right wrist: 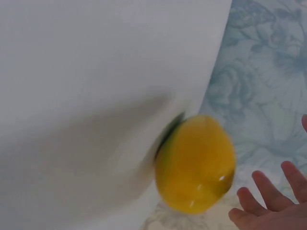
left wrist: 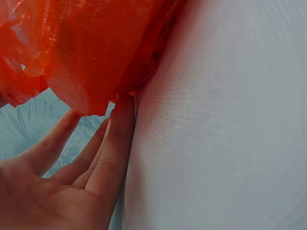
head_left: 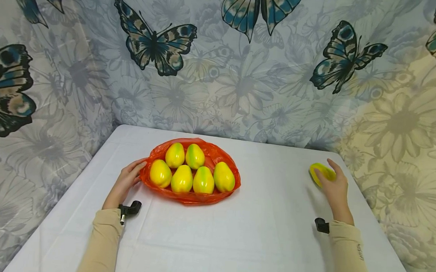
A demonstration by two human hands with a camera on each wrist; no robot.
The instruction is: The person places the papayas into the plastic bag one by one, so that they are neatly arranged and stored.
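An orange-red plastic bag lies on the white table with several yellow-green fruits in it. My left hand rests at the bag's left edge, fingers straight and touching the plastic. The left wrist view shows those fingers flat against the table under the bag. At the far right a single yellow fruit lies on the table. My right hand is at it with fingers extended. In the right wrist view the fruit is blurred and the fingertips stand apart from it.
A butterfly-and-flower patterned curtain hangs behind and beside the table. The lone fruit lies close to the table's right edge. Bare white tabletop lies between the bag and the right hand and toward the front.
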